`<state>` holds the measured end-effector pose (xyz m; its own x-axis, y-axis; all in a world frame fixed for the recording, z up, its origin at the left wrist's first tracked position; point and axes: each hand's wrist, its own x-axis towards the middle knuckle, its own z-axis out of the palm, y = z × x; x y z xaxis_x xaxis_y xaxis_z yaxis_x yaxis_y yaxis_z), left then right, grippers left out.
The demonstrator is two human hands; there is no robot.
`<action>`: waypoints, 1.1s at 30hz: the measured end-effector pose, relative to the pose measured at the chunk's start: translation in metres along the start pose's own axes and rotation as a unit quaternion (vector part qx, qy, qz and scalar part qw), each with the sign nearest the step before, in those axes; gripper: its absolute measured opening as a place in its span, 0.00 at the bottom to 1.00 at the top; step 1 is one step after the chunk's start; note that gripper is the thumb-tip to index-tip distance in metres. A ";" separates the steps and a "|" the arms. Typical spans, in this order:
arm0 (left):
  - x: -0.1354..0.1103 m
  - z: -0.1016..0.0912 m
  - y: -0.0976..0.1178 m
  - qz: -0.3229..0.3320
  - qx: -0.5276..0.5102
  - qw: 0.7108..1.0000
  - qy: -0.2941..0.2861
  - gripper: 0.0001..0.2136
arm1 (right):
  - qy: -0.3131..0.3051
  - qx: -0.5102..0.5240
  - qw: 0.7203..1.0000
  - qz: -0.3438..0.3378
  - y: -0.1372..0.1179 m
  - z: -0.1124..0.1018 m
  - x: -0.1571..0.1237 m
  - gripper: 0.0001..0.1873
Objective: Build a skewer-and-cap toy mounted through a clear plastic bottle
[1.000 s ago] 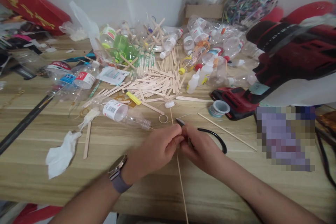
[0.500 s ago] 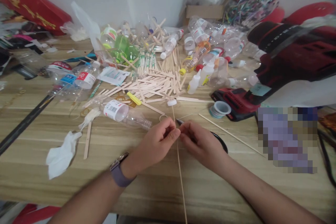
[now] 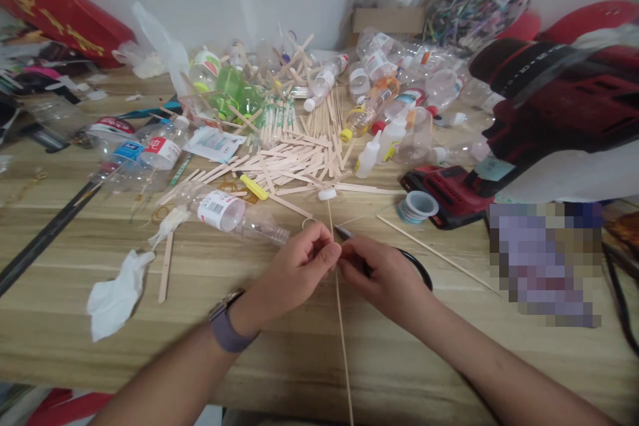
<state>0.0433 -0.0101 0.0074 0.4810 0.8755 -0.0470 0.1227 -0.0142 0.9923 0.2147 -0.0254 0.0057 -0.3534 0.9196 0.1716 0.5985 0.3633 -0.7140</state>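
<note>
A thin wooden stick (image 3: 343,333) runs from the bottom of the view up past my fingertips toward a white bottle cap (image 3: 327,194). My left hand (image 3: 304,265), with a watch on its wrist, is closed in a pinch at this stick. My right hand (image 3: 382,273) meets it there, fingers pressed together; what they hold is too small or hidden. Partly under my right hand lies a tool with a dark pointed tip (image 3: 343,232) and a black looped handle (image 3: 420,267). A fine strand shows just beyond my fingers.
Flat wooden craft sticks (image 3: 289,163) are heaped ahead, with plastic bottles behind. A cut bottle (image 3: 219,210) lies left, near a crumpled tissue (image 3: 120,296). On the right are a spool (image 3: 418,206), a loose stick (image 3: 439,255) and a red-black power drill (image 3: 539,113).
My right hand's fingers have shifted slightly at the pinch point. My left hand and the stick stay almost where they were.
</note>
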 end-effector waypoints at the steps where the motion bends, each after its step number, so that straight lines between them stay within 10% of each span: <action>1: 0.000 0.000 0.000 0.000 0.013 1.000 0.009 0.12 | 0.002 0.000 1.000 -0.003 0.001 0.000 0.000 0.09; 15: -0.003 0.002 0.007 -0.066 0.169 0.982 0.059 0.09 | -0.047 0.008 0.996 0.077 -0.001 0.000 -0.001 0.06; 22: -0.002 0.002 0.012 -0.032 0.322 0.946 -0.030 0.10 | -0.047 -0.028 0.993 0.104 -0.004 -0.002 0.000 0.06; 33: -0.002 0.004 0.013 0.012 0.282 0.959 0.000 0.09 | -0.041 -0.018 0.996 0.074 -0.005 -0.005 -0.001 0.09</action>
<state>0.0472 -0.0144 0.0194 0.4891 0.8719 -0.0252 0.5620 -0.2929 0.7735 0.2155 -0.0273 0.0125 -0.3149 0.9491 0.0093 0.6737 0.2304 -0.7022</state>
